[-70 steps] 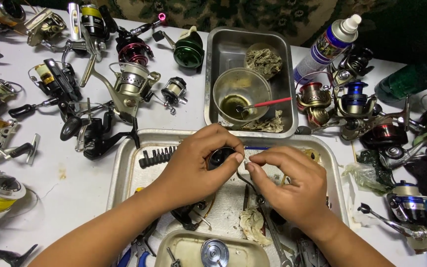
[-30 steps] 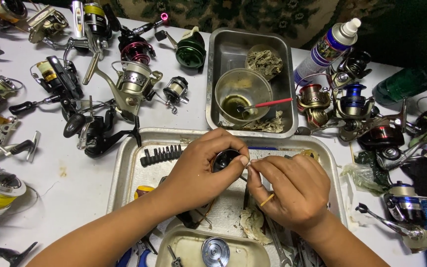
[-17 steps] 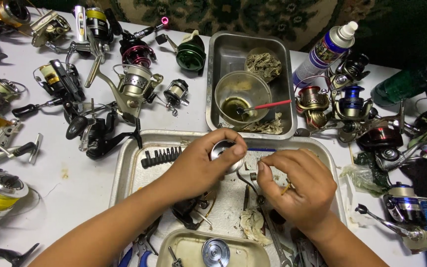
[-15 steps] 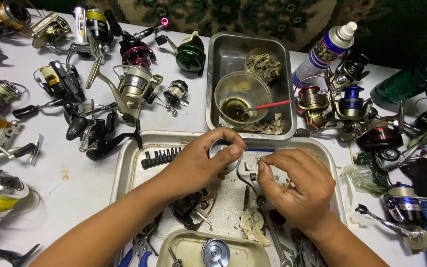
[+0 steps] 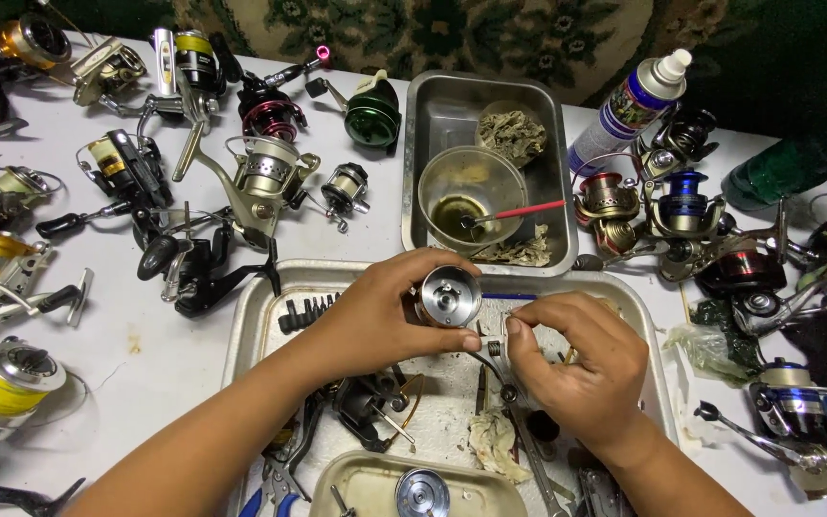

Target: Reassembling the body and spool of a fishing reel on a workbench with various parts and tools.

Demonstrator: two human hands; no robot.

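Over the metal work tray (image 5: 251, 325), a silver reel spool (image 5: 447, 296) is held in the left hand (image 5: 385, 316). The fingers are closed around its rim, with the thumb underneath and the index finger arched over the top, so that the open round face is turned up toward the camera; this attitude appears chosen to expose the centre of the spool for inspection or fitting. The spool sits at the fingertips, not deep in the palm, and is raised clear of the tray floor.

The right hand (image 5: 581, 369) is positioned just beside the spool, to its right and slightly lower. Its thumb and forefinger are pinched together, apparently on a very small part; the part itself is too small to be identified. The pinch is nearly touching the left thumb.

Below the hands, a dark reel body (image 5: 366, 407), a row of black bits (image 5: 306, 311) and a soiled rag (image 5: 495, 442) lie in the tray. A bowl of oil with a red-handled brush (image 5: 519, 212) stands in the steel pan (image 5: 423, 105) behind, within easy reach. Assembled spinning reels (image 5: 260, 177) are spread across the white table (image 5: 126, 354) on both sides.
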